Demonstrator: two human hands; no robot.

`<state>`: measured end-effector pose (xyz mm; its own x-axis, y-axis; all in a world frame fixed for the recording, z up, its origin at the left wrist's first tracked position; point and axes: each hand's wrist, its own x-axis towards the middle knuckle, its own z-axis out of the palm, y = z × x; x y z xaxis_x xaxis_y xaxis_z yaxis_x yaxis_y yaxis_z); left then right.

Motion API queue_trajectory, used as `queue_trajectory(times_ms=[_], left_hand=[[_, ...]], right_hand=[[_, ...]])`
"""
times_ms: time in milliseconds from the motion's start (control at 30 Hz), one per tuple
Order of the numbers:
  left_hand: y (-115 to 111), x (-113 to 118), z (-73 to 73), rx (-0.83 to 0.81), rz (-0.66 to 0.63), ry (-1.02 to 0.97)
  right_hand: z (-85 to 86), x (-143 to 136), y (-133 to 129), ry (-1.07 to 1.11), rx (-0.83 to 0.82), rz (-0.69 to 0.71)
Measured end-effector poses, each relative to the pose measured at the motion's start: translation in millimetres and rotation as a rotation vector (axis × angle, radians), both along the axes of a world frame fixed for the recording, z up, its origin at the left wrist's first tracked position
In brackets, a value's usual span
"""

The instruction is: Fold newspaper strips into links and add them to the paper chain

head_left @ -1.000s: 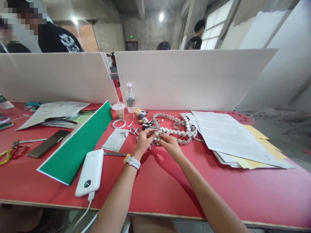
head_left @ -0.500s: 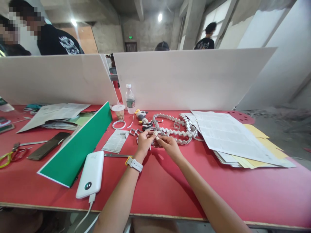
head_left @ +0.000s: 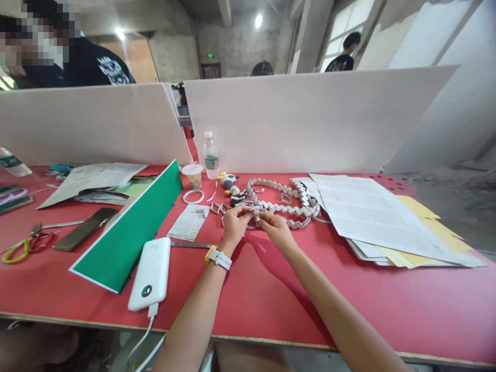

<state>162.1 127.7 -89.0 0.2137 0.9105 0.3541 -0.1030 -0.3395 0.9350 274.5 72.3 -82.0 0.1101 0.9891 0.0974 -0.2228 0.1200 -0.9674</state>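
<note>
Fingertips together, my left hand (head_left: pixel 235 226) and my right hand (head_left: pixel 276 230) pinch a small grey-white folded paper strip between them, just above the red table. Fingers cover most of that strip. Behind the hands lies a long zigzag chain of folded paper (head_left: pixel 297 223), coiled in loops; I cannot tell whether the held strip is joined to it. Loose square paper links (head_left: pixel 216 207) lie left of my left hand. A printed paper sheet (head_left: pixel 186 227) is further left, and a metal ruler (head_left: pixel 194 245) reaches toward my left wrist.
A green board (head_left: pixel 134 227) stands on edge at left, beside a white power bank (head_left: pixel 150 274) with its cable. Scissors (head_left: pixel 29 245) lie far left. A bottle (head_left: pixel 211 155), a cup (head_left: pixel 192 175) and plush toys (head_left: pixel 228 180) stand behind. Stacked papers (head_left: pixel 372 217) lie right.
The whole view has shifted slightly, so the table items appear a little further right. Both hands stay together, their fingers still pinching the small strip with only slight finger movement.
</note>
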Motion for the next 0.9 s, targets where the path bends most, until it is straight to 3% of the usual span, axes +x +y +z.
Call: queue_trajectory(times_ms=[100,267,433,600,800,900], left_hand=[[0,-3,1.9,0.224,-0.034,0.054],[-4,-4,5.0,0.565,-0.077,0.250],[-3,0,-0.3,0.696,-0.002,0.338],[-3,0,-0.8,0.519,0.115,0.275],[-3,-2,0.3,0.156,0.073,0.158],[-2,-2,0.8,0.115,0.072,0.177]], right_hand=[[1.0,3,-1,0.118,-0.047,0.027],[0.7,11,2,0.323,-0.111,-0.047],[3.3,14,3,0.398,-0.087,-0.001],[5.4,13,1,0.286,-0.085,-0.016],[-1.9,11,3,-0.047,0.002,-0.116],[-4.9,13,4,-0.237,0.058,-0.192]])
